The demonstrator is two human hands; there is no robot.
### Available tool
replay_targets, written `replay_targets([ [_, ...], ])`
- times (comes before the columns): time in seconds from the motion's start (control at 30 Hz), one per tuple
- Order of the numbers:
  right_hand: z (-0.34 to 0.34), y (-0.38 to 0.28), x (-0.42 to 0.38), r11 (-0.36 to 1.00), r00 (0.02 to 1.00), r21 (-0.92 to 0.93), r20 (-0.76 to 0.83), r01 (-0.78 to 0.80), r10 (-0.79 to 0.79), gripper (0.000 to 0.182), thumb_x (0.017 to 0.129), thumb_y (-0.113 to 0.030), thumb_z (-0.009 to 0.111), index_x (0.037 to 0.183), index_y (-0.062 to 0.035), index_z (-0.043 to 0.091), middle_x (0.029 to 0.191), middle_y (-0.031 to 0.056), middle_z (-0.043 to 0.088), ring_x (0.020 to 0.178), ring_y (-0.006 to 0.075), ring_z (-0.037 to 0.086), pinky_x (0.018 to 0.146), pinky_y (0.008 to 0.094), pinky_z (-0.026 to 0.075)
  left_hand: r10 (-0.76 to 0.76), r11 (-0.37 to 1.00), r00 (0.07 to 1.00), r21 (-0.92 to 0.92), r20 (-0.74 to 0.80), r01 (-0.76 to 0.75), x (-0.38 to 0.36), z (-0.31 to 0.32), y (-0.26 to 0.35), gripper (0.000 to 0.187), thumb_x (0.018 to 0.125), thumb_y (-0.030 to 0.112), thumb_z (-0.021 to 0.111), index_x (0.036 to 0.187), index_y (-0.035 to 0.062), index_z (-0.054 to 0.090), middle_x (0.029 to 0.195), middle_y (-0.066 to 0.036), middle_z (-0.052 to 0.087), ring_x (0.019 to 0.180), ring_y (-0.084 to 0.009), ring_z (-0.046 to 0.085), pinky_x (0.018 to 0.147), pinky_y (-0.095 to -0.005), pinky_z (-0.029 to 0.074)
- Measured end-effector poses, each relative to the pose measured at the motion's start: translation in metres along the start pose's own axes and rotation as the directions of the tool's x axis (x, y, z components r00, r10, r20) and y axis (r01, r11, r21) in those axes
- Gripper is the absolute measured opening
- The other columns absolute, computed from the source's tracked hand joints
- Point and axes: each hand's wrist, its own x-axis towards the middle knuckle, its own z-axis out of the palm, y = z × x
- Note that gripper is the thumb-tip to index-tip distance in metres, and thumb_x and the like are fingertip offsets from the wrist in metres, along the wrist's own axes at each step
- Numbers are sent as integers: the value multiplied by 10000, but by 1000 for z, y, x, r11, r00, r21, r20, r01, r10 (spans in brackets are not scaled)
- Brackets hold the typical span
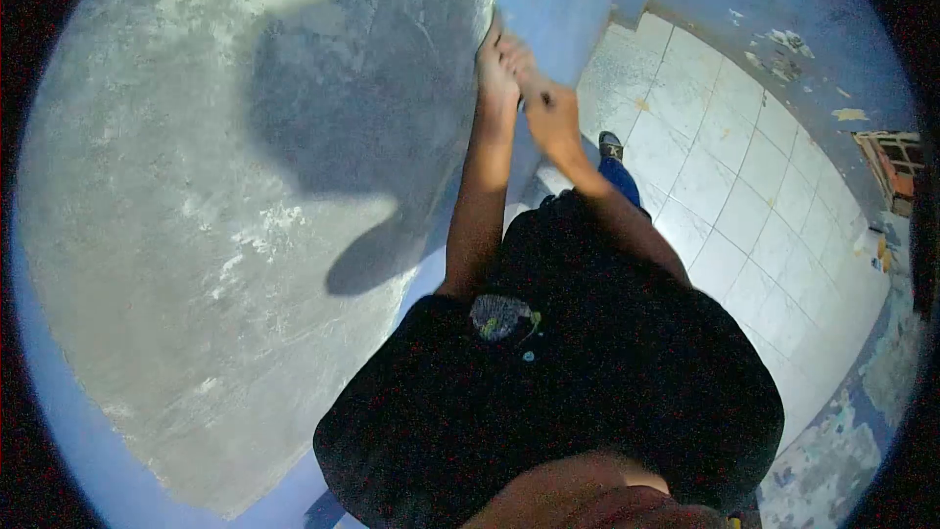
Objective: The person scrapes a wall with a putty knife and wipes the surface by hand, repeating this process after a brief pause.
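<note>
My left hand is raised against the wall, right where the grey plaster patch meets the blue paint. Its fingers are curled and point up. Close beside it, my right hand is closed, with a dark spot on its back. The fingers of both hands come together and overlap at the wall, slightly smeared by motion. What they grip is hidden between them; I cannot tell what it is.
White floor tiles stretch along the right, with my shoe on them. Another blue wall with peeling paint curves round the far side. Small items stand by that wall at the right. My head's shadow falls on the plaster.
</note>
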Motion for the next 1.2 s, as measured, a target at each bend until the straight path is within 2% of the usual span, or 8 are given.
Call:
replay_targets([
  [0.03,1,4,7,998,998,-28,-27,52,-53,235,876,-202,542,906,16,628,558,119,486,554,95,458,524,297,400,39,972,998,232,-45,-27,3,10,3,388,912,364,501,610,132,427,490,25,394,348,-99,332,328,-235,266],
  [0.13,-15,1,31,999,1000,35,11,18,-18,294,900,-248,538,859,18,654,604,-11,498,571,70,438,496,255,361,-34,998,998,-45,-58,31,28,16,-11,401,899,380,522,601,139,401,498,27,399,341,-91,308,330,-227,243],
  [0.27,-21,7,7,993,996,92,55,-73,68,285,897,-247,545,885,15,653,605,-4,495,573,68,436,500,250,361,144,985,985,105,-97,-133,-1,4,-21,387,859,397,576,616,141,420,509,53,396,353,-80,303,335,-210,241],
  [0.5,-14,-3,-26,992,990,46,82,-120,116,258,891,-226,562,982,-4,657,589,-13,473,551,58,407,498,235,344,23,979,986,-194,-162,-55,-34,-4,-16,329,844,357,611,659,122,474,522,46,407,362,-68,309,330,-203,240],
  [0.6,-9,2,-28,992,994,78,47,-103,100,253,891,-218,565,999,-8,655,585,-14,469,549,57,406,498,236,343,71,988,971,-117,-228,-99,-39,5,-17,335,855,356,598,661,112,476,520,40,411,357,-69,311,320,-208,239],
  [0.8,-12,-11,-26,985,985,45,68,-165,162,247,892,-205,567,1005,-2,652,594,-19,477,559,59,412,506,236,350,61,980,962,-166,-265,-108,-34,1,-15,348,861,364,588,661,101,478,493,28,407,315,-89,290,292,-217,220],
  [1.07,-8,-4,-24,995,995,25,21,-94,93,250,894,-216,563,985,-4,658,622,-11,499,573,58,428,514,229,361,74,982,978,-158,-197,-106,-30,0,-16,369,850,372,601,610,113,494,480,20,443,317,-95,306,297,-220,239],
  [1.2,-10,-2,-26,988,983,40,118,-147,141,261,896,-233,555,994,-17,663,604,-9,485,554,61,430,505,228,366,108,988,985,-96,-137,-122,-35,-1,-16,387,857,390,589,619,112,463,497,38,403,336,-76,295,314,-215,243],
])
